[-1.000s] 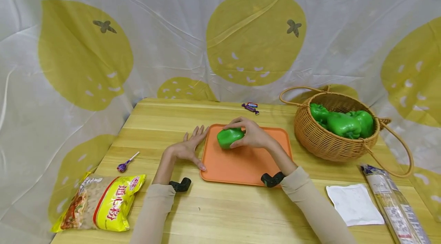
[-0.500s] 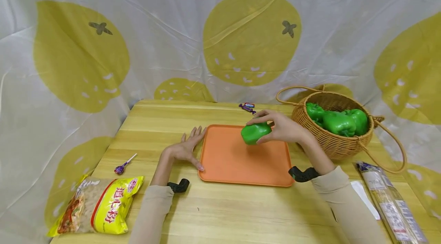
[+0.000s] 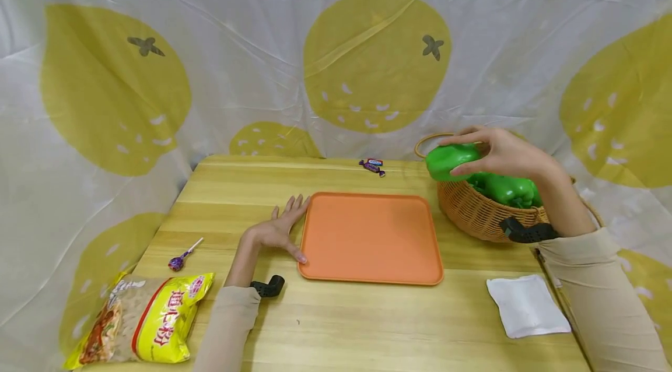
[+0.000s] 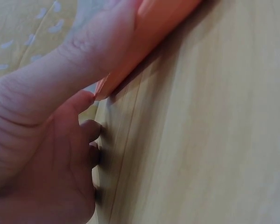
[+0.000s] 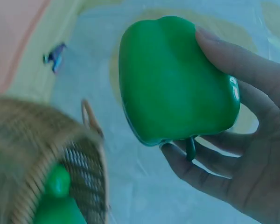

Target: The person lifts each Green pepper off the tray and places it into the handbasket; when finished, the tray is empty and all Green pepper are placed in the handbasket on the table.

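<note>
My right hand point(image 3: 504, 153) grips a glossy green bell pepper point(image 3: 450, 161) between thumb and fingers, up over the left side of the wicker basket point(image 3: 472, 217). In the right wrist view the held pepper point(image 5: 177, 84) shows its short stem, and the basket's opening lies to its lower left. More green peppers point(image 3: 506, 188) lie inside the basket, partly covered by my hand and forearm. My left hand point(image 3: 273, 232) is spread at the left edge of the orange tray point(image 3: 370, 238), its thumb and a fingertip touching the rim. Nothing lies on the tray.
Wrapped candies point(image 3: 373, 167) lie behind the tray. A lollipop point(image 3: 184, 255) and a yellow food bag point(image 3: 144, 319) are at the left. On the right sits a white packet point(image 3: 527, 306), with a long clear package mostly hidden beneath my sleeve. A lemon-print curtain point(image 3: 378, 63) hangs behind.
My right hand has lifted the bell pepper off the tray and carried it right and up to the basket. The left hand keeps its place at the tray's edge.
</note>
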`<state>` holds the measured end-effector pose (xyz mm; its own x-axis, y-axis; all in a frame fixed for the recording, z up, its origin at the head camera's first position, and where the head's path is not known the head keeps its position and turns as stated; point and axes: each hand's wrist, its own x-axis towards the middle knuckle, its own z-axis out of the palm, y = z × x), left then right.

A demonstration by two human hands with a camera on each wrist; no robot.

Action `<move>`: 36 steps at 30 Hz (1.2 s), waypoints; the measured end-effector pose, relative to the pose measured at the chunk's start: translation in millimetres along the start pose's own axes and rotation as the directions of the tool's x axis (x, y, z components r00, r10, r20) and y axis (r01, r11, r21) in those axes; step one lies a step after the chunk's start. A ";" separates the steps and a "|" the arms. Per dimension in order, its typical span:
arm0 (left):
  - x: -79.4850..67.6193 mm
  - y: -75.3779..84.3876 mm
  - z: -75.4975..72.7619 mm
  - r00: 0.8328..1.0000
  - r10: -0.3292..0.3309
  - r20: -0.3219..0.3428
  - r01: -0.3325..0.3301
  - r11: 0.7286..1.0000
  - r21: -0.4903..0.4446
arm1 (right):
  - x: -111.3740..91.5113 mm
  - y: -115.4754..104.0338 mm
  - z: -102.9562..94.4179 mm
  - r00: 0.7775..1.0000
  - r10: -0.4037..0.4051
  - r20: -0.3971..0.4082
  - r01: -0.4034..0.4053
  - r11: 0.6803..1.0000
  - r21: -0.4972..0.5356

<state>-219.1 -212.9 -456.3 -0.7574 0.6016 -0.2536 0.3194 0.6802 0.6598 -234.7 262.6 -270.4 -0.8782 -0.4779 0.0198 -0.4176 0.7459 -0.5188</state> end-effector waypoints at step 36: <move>-0.2 -0.8 0.3 1.000 0.003 0.009 -0.003 1.000 0.000 | 18.3 56.3 -3.9 0.976 0.102 0.191 -0.086 0.992 -0.094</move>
<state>-219.0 -213.5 -457.1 -0.7516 0.6072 -0.2577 0.3218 0.6785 0.6603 -275.1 297.6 -296.0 -0.8557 -0.4787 -0.1965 -0.3609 0.8242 -0.4363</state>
